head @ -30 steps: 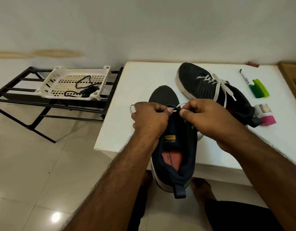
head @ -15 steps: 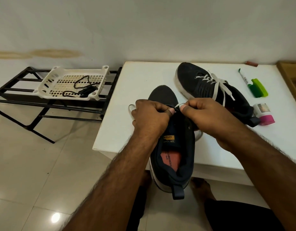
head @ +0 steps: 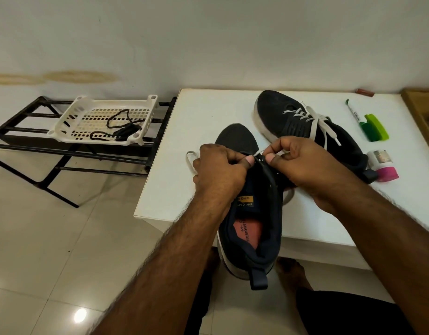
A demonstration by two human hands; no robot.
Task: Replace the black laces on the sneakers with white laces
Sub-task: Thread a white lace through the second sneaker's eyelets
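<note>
Right hand (head: pixel 305 165) has lifted a bit since a second ago, pinching the white lace (head: pixel 259 153) tip at an eyelet. Left hand (head: pixel 218 172) grips the near sneaker (head: pixel 254 226), hanging off the table (head: pixel 191 131) edge. Beyond the right hand sits the finished sneaker (head: pixel 293 119); black laces (head: pixel 121 129) lie far left. If the grip slips, the tip could pop back out.

Soft, even indoor light fills the scene, fairly bright on the white table (head: pixel 203 131). Left of the table and nearer the camera, the glossy floor tiles (head: pixel 39 238) carry one small glare spot (head: pixel 80 315). Shadows under the table are faint. Wide-angle distortion bends the table's edges; the near forearms look slightly soft.
</note>
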